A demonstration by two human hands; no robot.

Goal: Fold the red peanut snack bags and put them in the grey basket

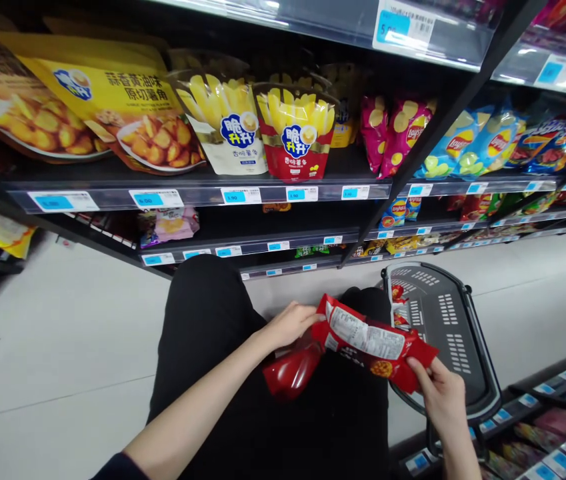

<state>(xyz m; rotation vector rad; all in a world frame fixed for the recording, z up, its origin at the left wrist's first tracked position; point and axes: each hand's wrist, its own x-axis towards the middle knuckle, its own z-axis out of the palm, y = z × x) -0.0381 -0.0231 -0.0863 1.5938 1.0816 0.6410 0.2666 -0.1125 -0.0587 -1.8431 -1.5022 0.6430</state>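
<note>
Several tiers of black shelving [197, 187] fill the upper part of the view, stocked with snack bags: big yellow potato-wedge bags [113, 107] at the left, white and red fry-shaped pouches [295, 137] in the middle, pink and blue Lay's crisps [467, 150] further right, each row edged with blue-and-white price tags. Below, the pale floor [63, 347] runs between the racks, and the person's black trousers [243, 373] occupy the centre, seemingly in a crouch.

A dark plastic shopping basket [457, 333] stands just beside the right knee; only a small bit of red packaging shows at its near-left corner, so it looks mostly unfilled.

The red snack packet [367, 340] sits over the lap, back panel with its white label facing up, held between both hands and apart from the basket. A second red packet [290, 373] lies under it, partly hidden. The left hand [290, 323] curls its fingers around the packet's left end; the right hand [443, 393] pinches the lower right corner between thumb and fingers.

Judging by this, the packets are off the shelf but not yet in the basket, nor set back on a shelf.
</note>
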